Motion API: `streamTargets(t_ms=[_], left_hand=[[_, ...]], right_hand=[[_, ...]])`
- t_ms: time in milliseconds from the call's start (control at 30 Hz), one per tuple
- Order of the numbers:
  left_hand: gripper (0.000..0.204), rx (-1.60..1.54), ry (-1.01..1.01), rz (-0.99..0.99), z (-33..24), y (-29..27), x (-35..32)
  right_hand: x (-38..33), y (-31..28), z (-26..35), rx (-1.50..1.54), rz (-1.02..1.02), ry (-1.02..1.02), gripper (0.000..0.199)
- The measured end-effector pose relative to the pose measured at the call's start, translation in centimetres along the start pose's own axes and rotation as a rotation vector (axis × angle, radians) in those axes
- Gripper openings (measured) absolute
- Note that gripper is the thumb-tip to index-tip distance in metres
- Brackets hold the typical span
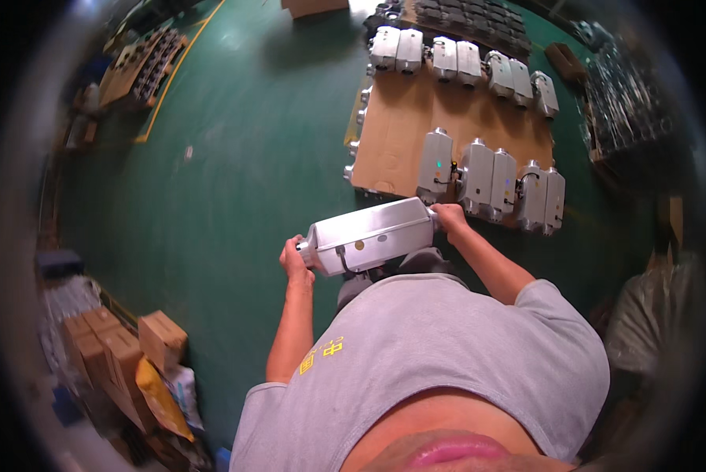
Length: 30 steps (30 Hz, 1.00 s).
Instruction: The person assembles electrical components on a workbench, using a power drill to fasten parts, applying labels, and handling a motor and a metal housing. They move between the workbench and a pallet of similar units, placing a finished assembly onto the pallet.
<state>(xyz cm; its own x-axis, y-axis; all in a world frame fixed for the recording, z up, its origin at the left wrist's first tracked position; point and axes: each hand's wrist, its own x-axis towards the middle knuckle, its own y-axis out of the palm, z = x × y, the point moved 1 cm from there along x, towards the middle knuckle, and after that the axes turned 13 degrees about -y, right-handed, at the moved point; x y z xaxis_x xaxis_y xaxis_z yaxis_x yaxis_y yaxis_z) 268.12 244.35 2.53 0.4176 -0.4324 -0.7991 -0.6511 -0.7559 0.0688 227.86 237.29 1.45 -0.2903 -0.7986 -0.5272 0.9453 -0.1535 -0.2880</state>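
Note:
Between my hands, in front of my waist, is a silver air heater (388,228), a long metal casing with a round port at each end. It is held crosswise, its right end a little higher. My left hand (293,258) is closed around the left port, and my right hand (450,218) grips the right end. A short black cable and two small round stickers show on its near side. Just beyond my right hand, similar heaters (435,161) stand in a row along the near edge of a cardboard-topped stack (400,118).
Another row of heaters (455,59) lines the stack's far side. Right of it stands a plastic-wrapped pallet (624,106). Cardboard boxes (105,346) and a yellow bag (163,397) sit at the lower left. Farther left, a loaded pallet (141,67) lies behind a yellow line on the green floor (211,173).

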Motion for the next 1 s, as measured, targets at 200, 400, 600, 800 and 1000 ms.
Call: streamTargets(t_ms=[200, 400, 600, 800, 1000], left_hand=[[0.028, 0.358, 0.008, 0.246, -10.9, 10.0, 7.6], [0.025, 0.753, 0.016, 0.383, -15.3, 21.7, 14.7], [0.023, 1.006, 0.003, 0.554, -18.3, 34.4, 18.0], [0.025, 1.228, -0.041, 0.761, -15.3, 45.6, 23.6], [0.031, 1.475, -0.108, 1.027, -8.0, 55.7, 30.0]], right_hand=[[-1.0, 3.5, -0.1, 0.231, -0.225, 0.106, 0.022], [1.5, 8.3, -2.7, 0.495, -0.44, 0.114, 0.022], [5.1, 12.7, -3.3, 0.731, -0.631, 0.179, 0.017], [8.0, 17.2, -3.6, 0.797, -0.914, 0.306, 0.013], [12.6, 22.0, -4.1, 0.939, -1.264, 0.448, 0.011]])
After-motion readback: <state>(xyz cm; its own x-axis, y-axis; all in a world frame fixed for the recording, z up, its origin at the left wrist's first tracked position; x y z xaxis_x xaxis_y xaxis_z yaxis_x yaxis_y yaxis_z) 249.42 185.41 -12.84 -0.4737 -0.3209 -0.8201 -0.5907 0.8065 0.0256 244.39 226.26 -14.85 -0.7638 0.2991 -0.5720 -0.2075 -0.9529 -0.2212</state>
